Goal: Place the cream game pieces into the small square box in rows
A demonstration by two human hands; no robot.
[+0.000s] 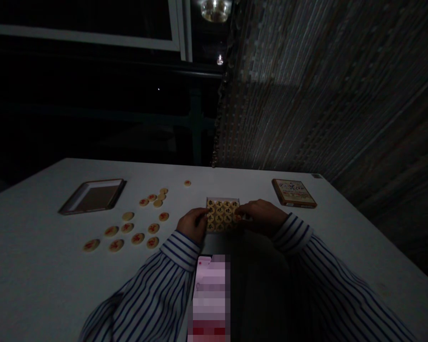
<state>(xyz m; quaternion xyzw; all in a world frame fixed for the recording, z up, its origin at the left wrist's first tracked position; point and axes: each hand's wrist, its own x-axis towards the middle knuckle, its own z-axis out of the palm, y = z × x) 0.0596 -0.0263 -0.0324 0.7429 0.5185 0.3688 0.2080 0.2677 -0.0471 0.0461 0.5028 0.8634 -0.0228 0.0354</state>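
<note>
A small shallow tray [222, 198] sits at the middle of the white table, filled with rows of round wooden pieces [219, 210] with black characters. My left hand [193, 224] is closed at the tray's left edge, thumb and fingers pinching its side. At the right edge, my right hand [259, 216] is closed around a piece with a red character [238, 218], over the right column. Left of the tray, several loose wooden pieces [137, 238] lie scattered, most showing red characters and some blank. One red-marked piece [187, 183] lies apart, farther back.
An open, shallow box part [92, 195] lies at the left of the white table [50, 228]. A printed box [294, 193] is at the right. A lit phone [205, 280] is at the near edge between my forearms. Behind the table hangs a string curtain [271, 104].
</note>
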